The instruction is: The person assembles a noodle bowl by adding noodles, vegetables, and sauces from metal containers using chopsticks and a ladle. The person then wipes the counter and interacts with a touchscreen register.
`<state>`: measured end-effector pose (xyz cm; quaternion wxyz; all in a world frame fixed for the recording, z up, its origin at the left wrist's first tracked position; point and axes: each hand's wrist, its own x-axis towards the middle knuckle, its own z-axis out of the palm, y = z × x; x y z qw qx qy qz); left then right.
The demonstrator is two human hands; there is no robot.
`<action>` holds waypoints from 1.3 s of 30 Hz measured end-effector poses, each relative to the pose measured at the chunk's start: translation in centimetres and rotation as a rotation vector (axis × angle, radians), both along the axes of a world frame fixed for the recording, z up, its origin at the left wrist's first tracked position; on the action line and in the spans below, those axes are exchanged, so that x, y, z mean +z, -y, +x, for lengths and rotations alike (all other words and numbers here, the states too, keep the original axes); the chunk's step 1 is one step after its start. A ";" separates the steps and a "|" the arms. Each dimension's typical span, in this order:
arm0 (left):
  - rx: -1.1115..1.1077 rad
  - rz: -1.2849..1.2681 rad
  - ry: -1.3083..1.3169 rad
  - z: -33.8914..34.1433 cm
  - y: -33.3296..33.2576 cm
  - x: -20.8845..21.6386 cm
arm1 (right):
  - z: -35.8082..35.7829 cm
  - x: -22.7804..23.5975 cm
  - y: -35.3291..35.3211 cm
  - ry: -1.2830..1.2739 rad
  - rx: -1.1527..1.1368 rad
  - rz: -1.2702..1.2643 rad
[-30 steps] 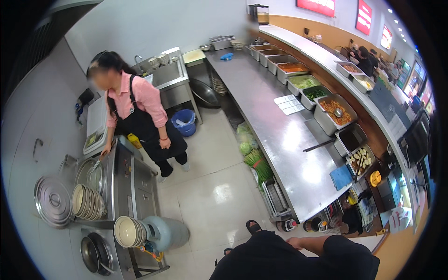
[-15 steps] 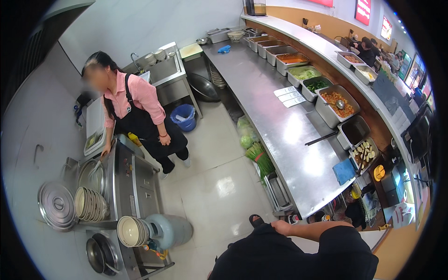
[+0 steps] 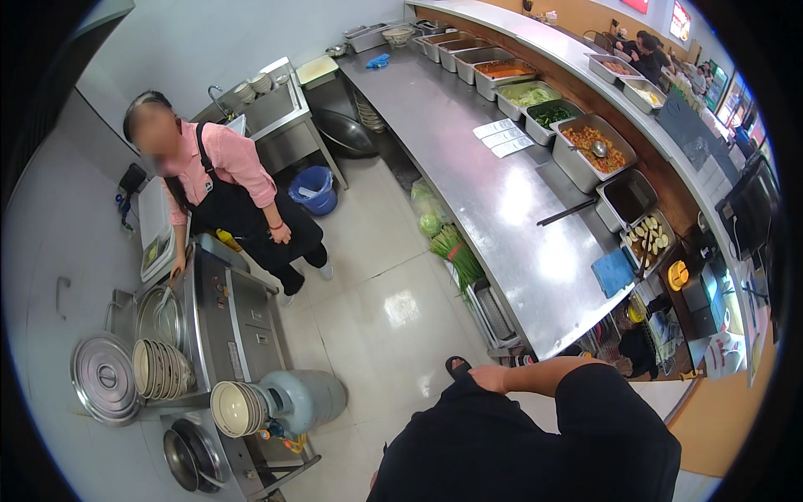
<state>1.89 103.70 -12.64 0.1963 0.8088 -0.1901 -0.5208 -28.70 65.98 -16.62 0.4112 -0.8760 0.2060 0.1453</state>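
Note:
My right hand (image 3: pixel 489 378) hangs low beside my dark clothing, above a sandal and near the end of the steel counter (image 3: pixel 510 217). Its fingers are mostly hidden against the cloth, and no held object shows. My left hand is out of sight; only a sliver of skin shows at the lower edge beside my clothes. Nearest to my right hand, below the counter, are bottles with a red cap and a bundle of long green stalks (image 3: pixel 458 255) with a red band. A blue folded cloth (image 3: pixel 613 274) lies at the counter's near end.
A co-worker in a pink shirt and black apron (image 3: pixel 242 213) stands left, one hand on the steel stove unit (image 3: pixel 238 318). A gas cylinder (image 3: pixel 314 402), stacked bowls (image 3: pixel 234 408), a lid (image 3: pixel 104 378) and a blue bucket (image 3: pixel 314 191) stand about. Food pans (image 3: pixel 590 151) line the counter's right.
The view has shifted slightly, so the counter appears further left and higher. My right hand now shows nearer the sandal. The co-worker's head has turned more my way.

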 end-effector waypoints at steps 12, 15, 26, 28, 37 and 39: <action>-0.014 -0.005 -0.012 0.0 0.4 -1.0 | -0.7 -2.4 -1.8 -0.046 -0.266 -0.134; -0.013 -0.002 -0.012 0.1 0.1 -1.5 | -1.7 -1.2 -1.6 -0.105 -0.213 -0.103; -0.025 0.009 0.003 0.9 0.1 -2.8 | -4.8 9.3 -1.4 0.079 0.057 -0.301; -0.029 0.009 0.009 1.2 0.3 -2.8 | -4.8 8.9 -2.0 0.061 0.037 -0.334; -0.032 -0.013 0.023 1.1 2.7 -3.8 | -5.2 7.9 -2.2 -0.055 -0.001 -0.340; -0.028 -0.016 0.031 0.9 3.2 -3.9 | -5.2 7.5 -2.3 -0.092 -0.003 -0.341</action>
